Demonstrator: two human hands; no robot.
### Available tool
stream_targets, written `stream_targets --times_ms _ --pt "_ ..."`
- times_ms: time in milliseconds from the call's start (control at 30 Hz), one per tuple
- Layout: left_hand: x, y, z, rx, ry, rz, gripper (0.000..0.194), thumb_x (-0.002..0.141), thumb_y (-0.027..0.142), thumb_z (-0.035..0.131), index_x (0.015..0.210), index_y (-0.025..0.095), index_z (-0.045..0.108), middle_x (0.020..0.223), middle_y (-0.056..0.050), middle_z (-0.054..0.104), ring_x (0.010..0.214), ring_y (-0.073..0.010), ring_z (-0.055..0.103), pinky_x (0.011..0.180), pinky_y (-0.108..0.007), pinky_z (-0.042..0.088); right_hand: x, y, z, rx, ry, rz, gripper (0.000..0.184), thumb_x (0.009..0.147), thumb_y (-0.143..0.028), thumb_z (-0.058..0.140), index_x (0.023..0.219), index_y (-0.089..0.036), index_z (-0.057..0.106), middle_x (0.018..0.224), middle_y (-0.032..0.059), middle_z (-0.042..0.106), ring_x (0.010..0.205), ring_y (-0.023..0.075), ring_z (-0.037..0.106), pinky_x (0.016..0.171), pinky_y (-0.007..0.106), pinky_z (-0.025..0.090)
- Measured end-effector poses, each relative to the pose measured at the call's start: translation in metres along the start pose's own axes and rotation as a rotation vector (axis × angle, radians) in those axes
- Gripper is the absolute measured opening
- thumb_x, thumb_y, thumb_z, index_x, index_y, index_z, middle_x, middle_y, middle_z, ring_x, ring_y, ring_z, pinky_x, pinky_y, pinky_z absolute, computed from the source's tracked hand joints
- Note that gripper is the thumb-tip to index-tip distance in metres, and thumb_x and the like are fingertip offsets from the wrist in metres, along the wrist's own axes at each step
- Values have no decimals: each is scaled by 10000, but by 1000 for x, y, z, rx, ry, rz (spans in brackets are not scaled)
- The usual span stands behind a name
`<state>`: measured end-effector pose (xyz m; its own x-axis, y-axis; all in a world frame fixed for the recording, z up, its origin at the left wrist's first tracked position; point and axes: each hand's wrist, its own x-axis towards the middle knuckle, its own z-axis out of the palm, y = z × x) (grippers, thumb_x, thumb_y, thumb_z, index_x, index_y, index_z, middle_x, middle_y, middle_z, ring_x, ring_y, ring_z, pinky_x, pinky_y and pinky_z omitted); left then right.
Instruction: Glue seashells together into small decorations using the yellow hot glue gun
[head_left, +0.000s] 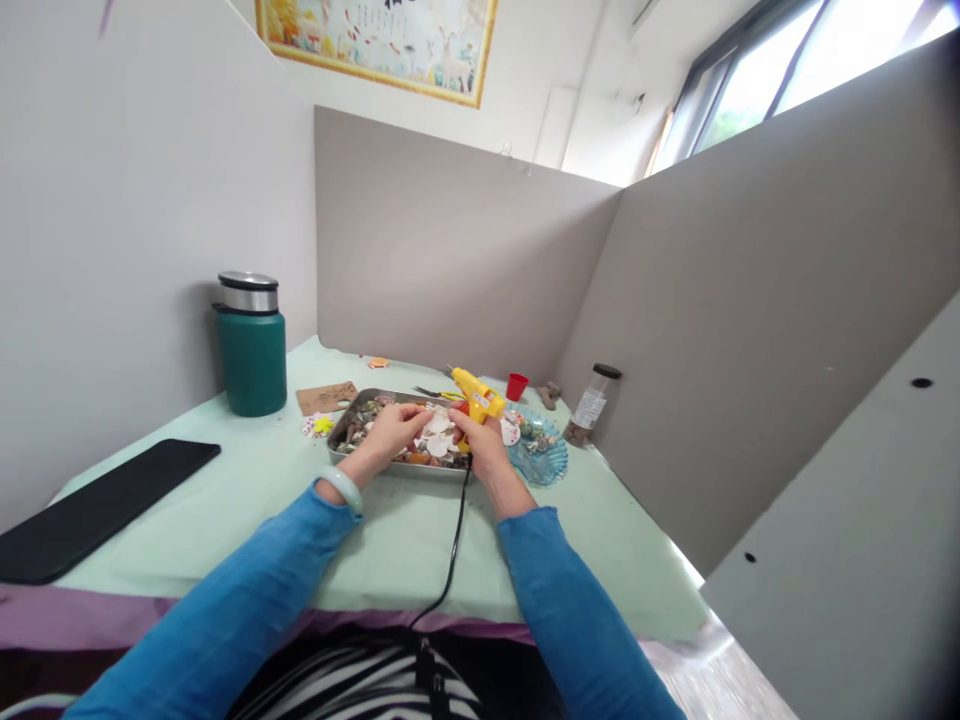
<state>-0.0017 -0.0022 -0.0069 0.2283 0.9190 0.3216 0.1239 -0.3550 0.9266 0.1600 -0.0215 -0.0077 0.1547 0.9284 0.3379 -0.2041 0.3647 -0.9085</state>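
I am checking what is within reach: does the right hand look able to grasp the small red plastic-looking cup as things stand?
Probably not: the right hand holds the yellow plastic glue gun. The cup stands upright beyond it, seemingly near enough, but grasping likely needs the gun set down.

Your right hand [487, 447] holds a yellow plastic glue gun [478, 394] with a black cord [455, 548]; your left hand [394, 432], fingertips drawn close, is above a rectangular silver metal tray [405, 471] of multicoloured shell-like pieces [437, 446].
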Motion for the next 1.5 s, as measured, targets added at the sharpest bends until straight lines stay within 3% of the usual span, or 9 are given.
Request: stream_targets --times_ms 267,367,467,867,1133,1500 --pt "2 -4 -2 -98 -29 -56 385 711 519 719 695 151 606 564 20 517 487 -97 471 482 -224 395 -2 0 3 -24 39 -2 244 642 -306 743 831 -187 643 540 -50 522 470 98 449 470 239 381" --pt "2 -2 -2 -166 -93 -46 419 640 503 793 784 142 639 695 -5 587 582 -115 538 541 -242 468 -1 1 3 -38 60 -4 233 636 -293 740 820 -189 643 559 -51 528 464 91 438 467 238 383" --pt "1 0 -2 -230 -83 -47 459 600 492 830 840 143 652 785 -14 607 656 -124 568 588 -253 506 1 5 4 -77 73 -10 236 636 -303 742 826 -195 652 580 -45 546 461 93 443 467 243 394" --pt "0 4 -1 -240 -59 -68 460 582 489 837 832 135 685 772 -33 637 692 -155 599 603 -274 516 -5 0 4 -235 21 -61 288 682 -365 731 889 -174 678 617 -35 582 498 102 491 500 240 415" --pt "0 6 0 -251 16 -70 465 566 521 820 775 134 669 747 -24 610 691 -162 586 598 -289 528 -2 6 2 -246 8 -62 287 708 -375 707 907 -171 671 530 -50 558 480 117 518 511 241 428" --pt "1 3 0 -262 -61 -85 456 565 459 841 826 109 706 749 -50 668 652 -146 601 618 -279 513 0 8 2 -256 78 -75 229 685 -323 701 867 -188 668 606 -31 591 478 112 505 501 251 447"
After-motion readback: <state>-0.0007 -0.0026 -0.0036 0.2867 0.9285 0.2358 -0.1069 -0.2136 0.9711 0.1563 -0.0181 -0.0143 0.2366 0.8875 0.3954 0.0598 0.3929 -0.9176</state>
